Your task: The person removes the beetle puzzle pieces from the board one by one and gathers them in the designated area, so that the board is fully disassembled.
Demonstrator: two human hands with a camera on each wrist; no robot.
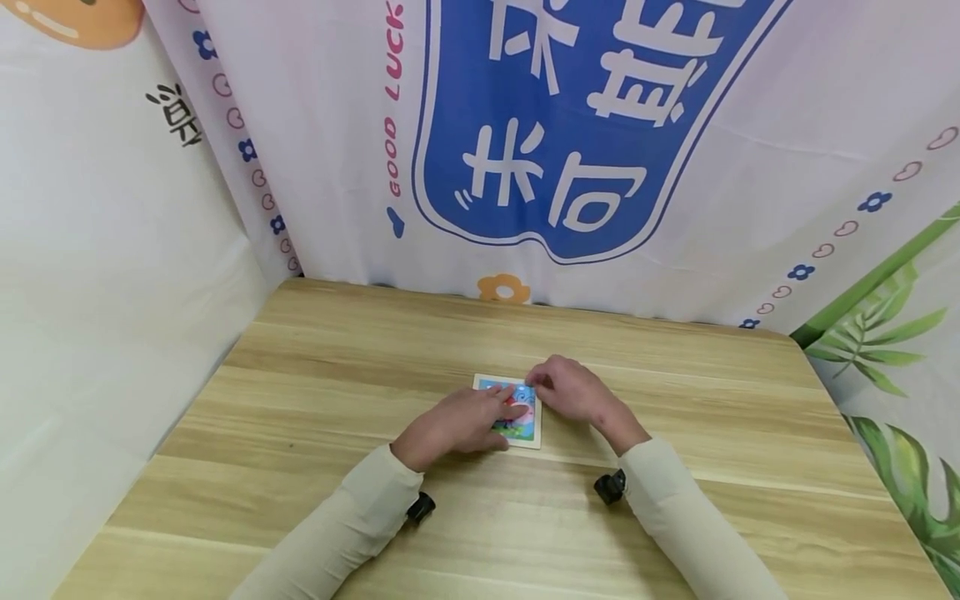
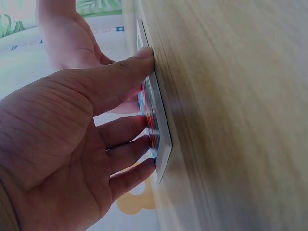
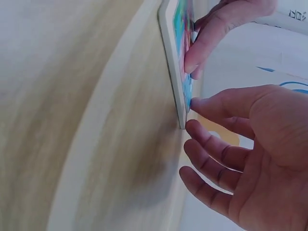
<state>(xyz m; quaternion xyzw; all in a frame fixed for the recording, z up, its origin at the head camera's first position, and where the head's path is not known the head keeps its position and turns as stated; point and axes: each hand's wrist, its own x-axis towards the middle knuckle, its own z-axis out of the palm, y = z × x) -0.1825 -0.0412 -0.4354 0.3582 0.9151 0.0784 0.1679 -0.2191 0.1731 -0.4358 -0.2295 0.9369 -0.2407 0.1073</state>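
Note:
A small board [image 1: 525, 431] with a bright cartoon picture in blue, red and green and a pale rim, like a tray puzzle, lies flat on the table. My left hand [image 1: 468, 419] rests over its left part, fingers spread on the picture. In the left wrist view, the thumb lies along the near edge of the board [image 2: 165, 147] and several fingertips touch the printed face. My right hand [image 1: 572, 390] is at the far right corner. There its thumb touches the picture's corner in the right wrist view, with the other fingers loosely bent beside the rim [image 3: 174, 62].
The wooden table [image 1: 337, 367] extends around both hands. A printed cloth [image 1: 337, 167] hangs along its back edge, and a white cloth [image 1: 112, 292] is on the left. Black wrist cameras [image 1: 610, 487] are strapped beneath both sleeves, close over the tabletop.

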